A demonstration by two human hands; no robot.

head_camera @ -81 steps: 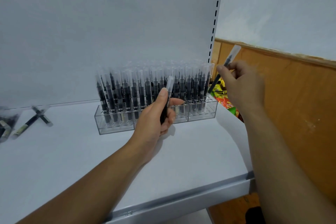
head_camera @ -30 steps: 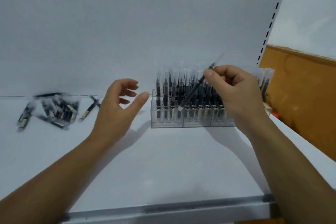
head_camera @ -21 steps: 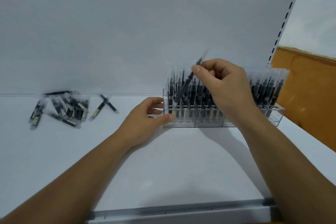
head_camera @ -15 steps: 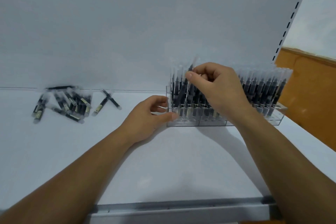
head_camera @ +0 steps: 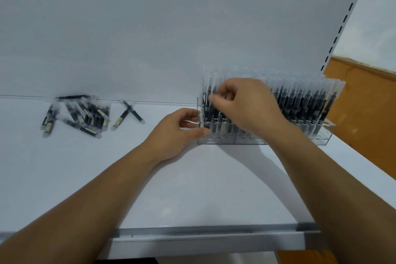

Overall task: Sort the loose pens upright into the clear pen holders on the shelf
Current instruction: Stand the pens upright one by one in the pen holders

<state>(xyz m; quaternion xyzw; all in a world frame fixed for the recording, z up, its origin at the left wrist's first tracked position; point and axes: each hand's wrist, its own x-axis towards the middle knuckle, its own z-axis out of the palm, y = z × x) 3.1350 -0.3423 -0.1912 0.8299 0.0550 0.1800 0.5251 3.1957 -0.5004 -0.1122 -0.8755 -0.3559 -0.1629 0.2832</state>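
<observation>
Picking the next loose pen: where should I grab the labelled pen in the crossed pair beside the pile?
Probably from above, grip across the barrel of the labelled pen at its lower-left half. It lies flat on the shelf; that half is clear of the crossing pen and the pile.

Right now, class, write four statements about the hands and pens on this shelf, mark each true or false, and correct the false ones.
1. The right hand pinches a pen at the left end of the clear pen holders. True.
2. The left hand is picking a pen from the pile. False: it grips the left end of the clear pen holders.
3. A pile of loose pens lies on the shelf, to the left of the holders. True.
4. The pens in the holders lie flat. False: they stand upright.
</observation>
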